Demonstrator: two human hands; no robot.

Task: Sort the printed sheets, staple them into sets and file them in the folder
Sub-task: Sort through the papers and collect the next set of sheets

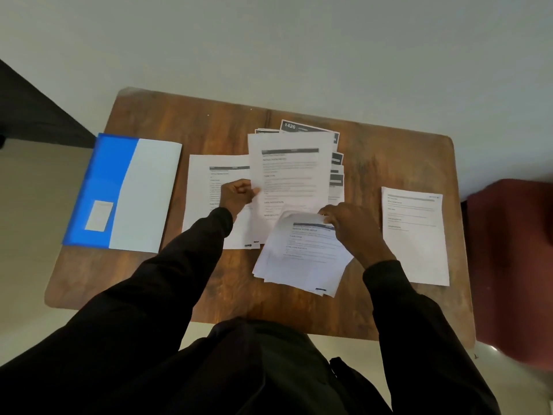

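My left hand point(238, 194) pinches the left edge of a single printed sheet point(291, 175), held up over the middle of the wooden table point(209, 127). My right hand point(350, 227) grips the top of a small stack of sheets point(302, 259), lifted and tilted near me. A flat sheet point(206, 187) lies under my left hand. Several sheets with dark headers point(299, 127) lie fanned behind the held sheet. One more printed sheet point(414, 235) lies alone at the right. The blue and white folder point(125, 190) lies shut at the left, overhanging the table edge.
A dark red seat point(514, 250) stands close to the table's right side. A dark piece of furniture point(33, 115) is at the far left. Pale floor surrounds the table. No stapler is in view.
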